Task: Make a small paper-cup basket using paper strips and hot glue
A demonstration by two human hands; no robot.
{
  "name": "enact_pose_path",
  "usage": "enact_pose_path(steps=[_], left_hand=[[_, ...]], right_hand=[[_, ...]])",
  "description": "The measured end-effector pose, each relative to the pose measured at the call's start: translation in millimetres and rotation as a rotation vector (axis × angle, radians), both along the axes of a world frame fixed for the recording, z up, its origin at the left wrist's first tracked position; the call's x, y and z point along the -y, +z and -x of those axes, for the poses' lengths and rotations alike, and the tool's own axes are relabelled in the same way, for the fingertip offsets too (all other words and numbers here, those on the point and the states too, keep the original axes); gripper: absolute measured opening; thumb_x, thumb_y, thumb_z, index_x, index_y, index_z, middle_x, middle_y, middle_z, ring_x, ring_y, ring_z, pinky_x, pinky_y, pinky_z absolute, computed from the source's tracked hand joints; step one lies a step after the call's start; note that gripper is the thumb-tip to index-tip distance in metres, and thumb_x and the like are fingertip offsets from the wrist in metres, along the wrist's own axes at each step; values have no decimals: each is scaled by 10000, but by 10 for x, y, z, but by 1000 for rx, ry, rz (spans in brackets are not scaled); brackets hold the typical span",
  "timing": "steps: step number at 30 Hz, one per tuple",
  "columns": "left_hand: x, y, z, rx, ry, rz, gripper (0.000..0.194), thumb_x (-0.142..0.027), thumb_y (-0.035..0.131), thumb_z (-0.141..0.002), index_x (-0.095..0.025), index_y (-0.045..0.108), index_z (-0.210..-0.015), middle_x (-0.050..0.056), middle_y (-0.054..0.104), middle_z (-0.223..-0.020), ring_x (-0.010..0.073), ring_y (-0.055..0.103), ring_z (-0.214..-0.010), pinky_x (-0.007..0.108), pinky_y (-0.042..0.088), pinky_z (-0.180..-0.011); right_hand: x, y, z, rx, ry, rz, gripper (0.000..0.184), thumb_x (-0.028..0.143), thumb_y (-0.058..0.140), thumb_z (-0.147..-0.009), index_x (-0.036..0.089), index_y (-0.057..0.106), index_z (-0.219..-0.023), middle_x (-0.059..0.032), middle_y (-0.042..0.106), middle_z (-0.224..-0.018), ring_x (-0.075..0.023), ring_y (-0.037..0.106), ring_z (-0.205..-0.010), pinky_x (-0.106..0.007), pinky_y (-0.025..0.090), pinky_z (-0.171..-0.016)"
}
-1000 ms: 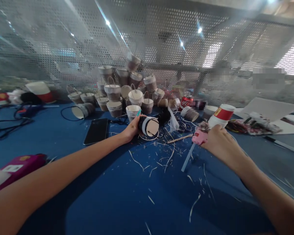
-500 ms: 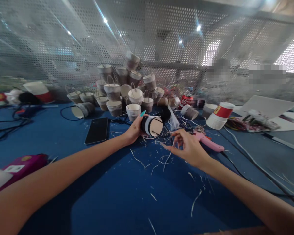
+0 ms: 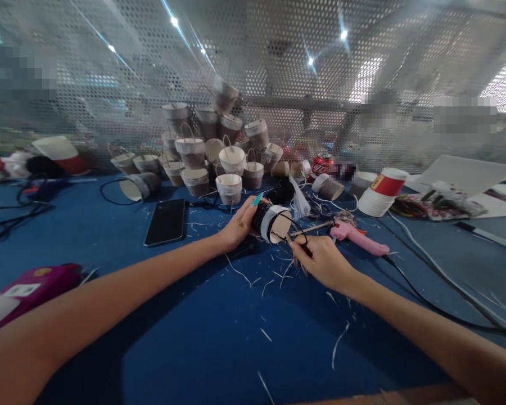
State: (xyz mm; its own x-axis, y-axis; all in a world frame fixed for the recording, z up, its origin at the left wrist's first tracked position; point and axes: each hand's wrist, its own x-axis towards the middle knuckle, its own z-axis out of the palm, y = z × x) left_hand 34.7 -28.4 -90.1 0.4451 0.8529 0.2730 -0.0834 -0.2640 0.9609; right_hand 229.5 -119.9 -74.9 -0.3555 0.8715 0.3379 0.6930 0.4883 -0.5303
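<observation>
My left hand (image 3: 238, 227) is wrapped round a small paper cup (image 3: 273, 223) lying on its side, its body bound in black and white bands. My right hand (image 3: 320, 260) is pinched on a thin dark cord (image 3: 296, 229) that runs up to the cup's base. The cup hovers just above the blue table (image 3: 219, 332), among scattered pale shavings. A pink glue gun (image 3: 359, 236) lies on the table just right of my right hand, untouched.
A heap of finished little cup baskets (image 3: 219, 152) stands behind the hands. A black phone (image 3: 166, 221) lies to the left, a red can (image 3: 320, 166) and red-and-white cups (image 3: 383, 188) to the right. Cables trail across the right side; a perforated metal screen (image 3: 278, 67) closes the back.
My right hand let go of the pink glue gun, which now lies on the table, moved left and pinched the cord at the cup. My left hand lifted the cup slightly.
</observation>
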Motion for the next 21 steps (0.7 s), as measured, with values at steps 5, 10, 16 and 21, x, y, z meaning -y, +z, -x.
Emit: enact_pose_path(steps=[5,10,16,21], left_hand=[[18,30,-6,-47,18,-20,368,-513,362,-901,-193,488,-1033,35,499,-895,110,512,-621,193,486,-417],[18,37,-10,-79,35,-18,383,-531,364,-893,-196,481,-1038,34,482,-910,109,506,-617,202,495,-411],[29,52,-17,-77,44,-5,362,-509,355,-900,-196,478,-1035,31,490,-881,110,506,-609,201,486,-410],[34,54,-14,-95,52,-13,358,-503,352,-899,-196,484,-1030,34,498,-901,110,508,-632,193,484,-429]], right_hand=[[-14,-48,-5,-114,15,-63,365,195,399,-915,192,478,-559,1,583,-479,-114,568,-469,-236,420,-586],[-41,-65,-1,-142,9,-85,348,201,403,-910,185,501,-576,-7,595,-489,-117,576,-464,-237,428,-575],[-12,-35,3,-195,30,-3,335,211,414,-900,178,530,-587,6,584,-457,-106,568,-430,-229,439,-550],[-12,-45,25,-269,21,140,401,278,419,-912,178,527,-539,7,581,-438,-89,547,-403,-206,427,-481]])
